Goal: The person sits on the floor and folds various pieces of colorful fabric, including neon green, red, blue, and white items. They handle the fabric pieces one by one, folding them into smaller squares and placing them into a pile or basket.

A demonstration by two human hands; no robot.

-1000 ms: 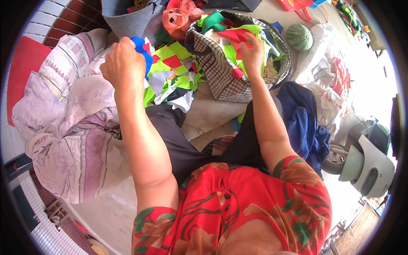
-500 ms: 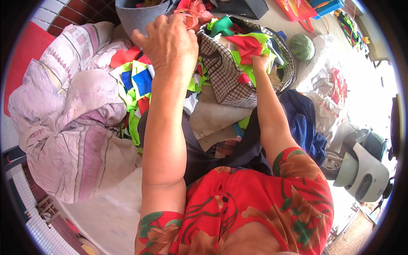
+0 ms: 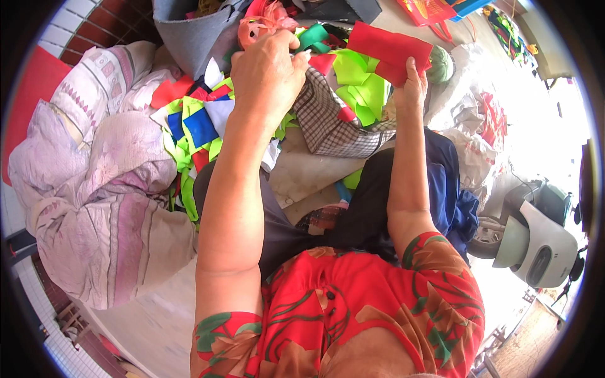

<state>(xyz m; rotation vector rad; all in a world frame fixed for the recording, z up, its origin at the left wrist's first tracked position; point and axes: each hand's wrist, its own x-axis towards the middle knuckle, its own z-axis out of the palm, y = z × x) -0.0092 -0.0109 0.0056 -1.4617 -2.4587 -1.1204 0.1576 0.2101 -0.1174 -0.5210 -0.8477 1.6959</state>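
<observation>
My right hand point(image 3: 409, 85) holds up a red cloth piece point(image 3: 391, 47) over the checked cloth bag point(image 3: 328, 126), which is full of bright green and red cloth scraps point(image 3: 356, 91). My left hand point(image 3: 268, 72) reaches forward above the bag's left rim, its fingers closed on the edge of the scraps near a green piece point(image 3: 312, 38); what it grips is partly hidden. A heap of green, blue, red and white cloth pieces point(image 3: 198, 126) lies to the left of the bag, under my left forearm.
A pale pink patterned quilt point(image 3: 94, 189) is bundled at the left. A grey felt bin point(image 3: 195, 28) stands at the top, a pink stuffed toy point(image 3: 261, 25) beside it. Dark blue cloth point(image 3: 450, 183) lies at the right, and a scooter point(image 3: 535, 239) is parked beyond it.
My left hand left the heap of coloured pieces and moved forward and right to the bag's rim. My right hand lifted a red cloth piece up out of the bag.
</observation>
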